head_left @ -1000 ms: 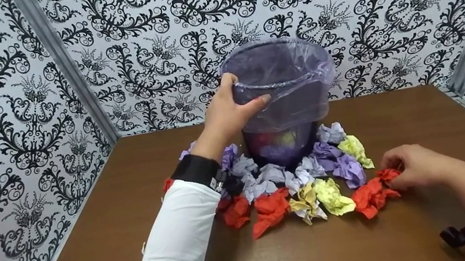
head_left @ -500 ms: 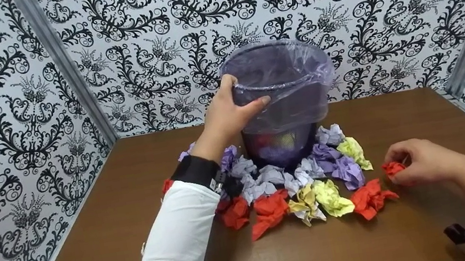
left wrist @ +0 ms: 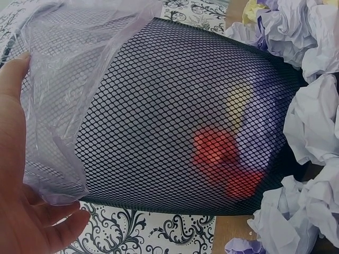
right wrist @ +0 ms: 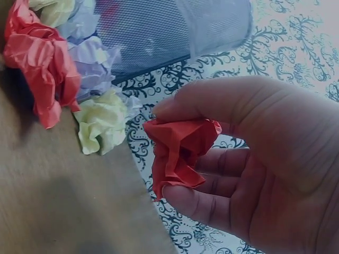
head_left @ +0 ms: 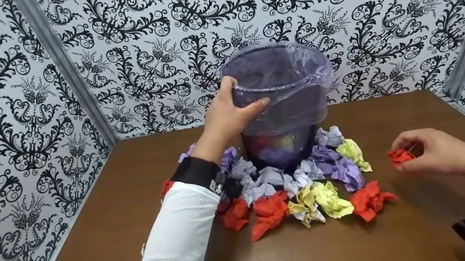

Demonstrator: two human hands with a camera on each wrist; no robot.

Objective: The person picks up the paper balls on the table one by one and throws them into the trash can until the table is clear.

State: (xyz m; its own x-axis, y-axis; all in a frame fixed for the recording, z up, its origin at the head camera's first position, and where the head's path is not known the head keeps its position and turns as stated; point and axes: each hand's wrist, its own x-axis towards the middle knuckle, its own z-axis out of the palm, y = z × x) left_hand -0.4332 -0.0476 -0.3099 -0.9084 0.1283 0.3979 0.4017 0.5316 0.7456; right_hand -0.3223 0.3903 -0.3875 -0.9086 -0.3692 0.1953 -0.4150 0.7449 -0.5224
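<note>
A dark mesh wastebasket (head_left: 281, 141) lined with a thin purple plastic bag (head_left: 290, 106) stands upright at the back middle of the table. My left hand (head_left: 227, 112) grips its rim at the left, thumb outside over the folded bag. Through the mesh in the left wrist view, red paper (left wrist: 214, 151) and a bit of yellow show near the bottom. Right of the pile, my right hand (head_left: 436, 150) pinches a crumpled red paper ball (right wrist: 180, 151) between thumb and fingers, above the table. Another red paper ball (head_left: 371, 201) lies on the table to its left.
Several crumpled paper balls crowd the basket's base: grey ones (head_left: 271, 175), purple ones (head_left: 347, 172), yellow ones (head_left: 332, 199) and a red one (head_left: 269, 211) in front. Black-and-white patterned walls (head_left: 145, 60) enclose the brown table (head_left: 310, 254) at the back and sides.
My right hand has lifted the red paper ball off the table beside another red one, moving up and to the right. My left hand stays on the basket's rim.
</note>
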